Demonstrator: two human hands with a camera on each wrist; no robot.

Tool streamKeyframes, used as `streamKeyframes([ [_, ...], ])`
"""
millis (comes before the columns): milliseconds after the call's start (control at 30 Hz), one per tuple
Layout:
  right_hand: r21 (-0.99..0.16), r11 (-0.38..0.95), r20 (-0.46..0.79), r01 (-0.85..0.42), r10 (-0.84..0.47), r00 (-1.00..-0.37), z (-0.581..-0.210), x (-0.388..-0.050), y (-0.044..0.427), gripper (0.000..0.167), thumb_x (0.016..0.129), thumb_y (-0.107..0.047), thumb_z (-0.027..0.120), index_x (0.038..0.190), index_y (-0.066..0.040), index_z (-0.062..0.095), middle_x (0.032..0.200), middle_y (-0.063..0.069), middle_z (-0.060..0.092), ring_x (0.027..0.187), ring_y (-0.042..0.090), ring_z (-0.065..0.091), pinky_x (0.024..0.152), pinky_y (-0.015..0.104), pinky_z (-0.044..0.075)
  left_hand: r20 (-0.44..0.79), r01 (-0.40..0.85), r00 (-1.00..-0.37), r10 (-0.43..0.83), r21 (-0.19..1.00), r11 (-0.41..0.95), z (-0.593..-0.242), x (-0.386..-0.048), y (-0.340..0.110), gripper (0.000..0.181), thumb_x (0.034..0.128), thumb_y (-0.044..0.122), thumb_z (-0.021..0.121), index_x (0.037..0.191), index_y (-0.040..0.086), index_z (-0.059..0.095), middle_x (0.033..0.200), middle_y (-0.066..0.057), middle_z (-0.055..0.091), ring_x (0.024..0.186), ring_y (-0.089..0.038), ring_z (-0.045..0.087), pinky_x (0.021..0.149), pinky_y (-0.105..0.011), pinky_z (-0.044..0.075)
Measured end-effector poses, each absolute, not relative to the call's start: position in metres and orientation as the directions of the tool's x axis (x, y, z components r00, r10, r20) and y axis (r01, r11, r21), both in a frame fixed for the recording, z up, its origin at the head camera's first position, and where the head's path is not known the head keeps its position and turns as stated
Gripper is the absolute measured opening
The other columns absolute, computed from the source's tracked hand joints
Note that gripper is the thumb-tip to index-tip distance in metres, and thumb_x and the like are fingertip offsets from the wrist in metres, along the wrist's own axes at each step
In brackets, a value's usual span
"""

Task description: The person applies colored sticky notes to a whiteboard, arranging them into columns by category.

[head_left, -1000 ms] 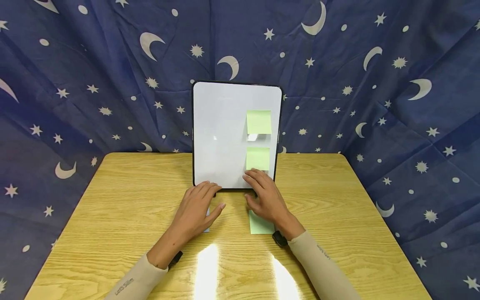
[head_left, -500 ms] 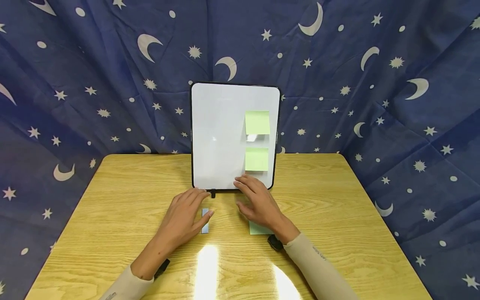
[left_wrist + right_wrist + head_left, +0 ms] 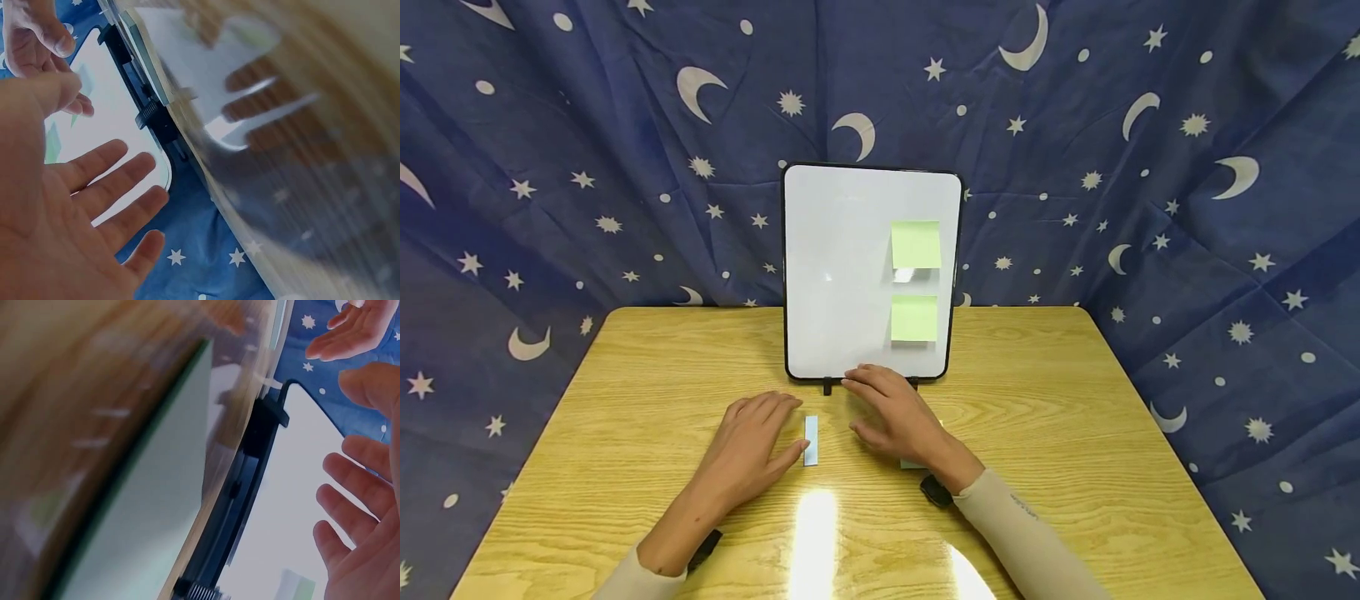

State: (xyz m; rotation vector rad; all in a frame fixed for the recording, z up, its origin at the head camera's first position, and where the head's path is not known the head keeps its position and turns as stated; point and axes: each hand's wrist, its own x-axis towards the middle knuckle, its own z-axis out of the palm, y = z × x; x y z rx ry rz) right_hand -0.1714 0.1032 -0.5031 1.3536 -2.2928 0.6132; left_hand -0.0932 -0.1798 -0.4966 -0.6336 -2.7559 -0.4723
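A whiteboard (image 3: 842,267) in a black frame stands upright at the back, with two light green sticky notes, an upper one (image 3: 916,244) and a lower one (image 3: 913,318), on its right side. My left hand (image 3: 741,450) hovers with fingers spread, holding nothing, its thumb tip by a narrow light blue pad (image 3: 811,440); touch cannot be told. In front of the board's lower edge, my right hand (image 3: 891,417) hovers with relaxed fingers and holds nothing. Beneath it lies a green sticky note pad (image 3: 144,506), mostly hidden in the head view.
The wooden table (image 3: 1037,400) stretches out on both sides of the board. Behind hangs a dark blue curtain (image 3: 880,75) with moons and stars. Small black feet, one (image 3: 827,387) seen at left, support the board. Light glares off the tabletop near the front.
Both hands have drawn back from the board: the left moved left and nearer, uncovering the blue pad; the right moved left and down, away from the lower note. The notes stay put.
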Motion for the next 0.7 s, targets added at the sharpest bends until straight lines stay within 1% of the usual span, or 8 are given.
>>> streamKeyframes([
  [233,-0.170,0.408,0.511,-0.897,-0.741,-0.435,-0.504,-0.168,0.093,0.062,0.091,-0.028,0.083,0.143,-0.003,0.062,0.146,0.013,0.061,0.141,0.034,0.054,0.121,0.046,0.040,0.313,0.458,-0.872,0.377,0.246,0.854,-0.499,-0.085,-0.185,0.054,0.0950,0.041,0.079,0.137,0.010,0.066,0.135,-0.008,0.068,0.132,-0.031,0.060,0.111,-0.057,0.040],
  [500,-0.203,0.411,0.452,-0.889,-0.765,-0.458,-0.503,-0.162,0.083,0.063,0.093,-0.032,0.082,0.146,-0.004,0.061,0.148,0.011,0.060,0.142,0.028,0.053,0.122,0.042,0.039,0.258,0.453,-0.883,0.392,0.253,0.855,-0.501,-0.082,-0.185,0.054,0.0950,0.040,0.080,0.137,0.010,0.066,0.138,-0.008,0.068,0.131,-0.032,0.061,0.111,-0.059,0.041],
  [700,-0.232,0.429,0.365,-0.873,-0.793,-0.487,-0.503,-0.157,0.075,0.063,0.095,-0.033,0.081,0.146,-0.004,0.061,0.149,0.010,0.060,0.142,0.026,0.052,0.124,0.038,0.035,0.216,0.463,-0.883,0.417,0.245,0.852,-0.503,-0.080,-0.184,0.054,0.0957,0.041,0.079,0.138,0.010,0.067,0.140,-0.009,0.066,0.134,-0.032,0.059,0.112,-0.059,0.042],
])
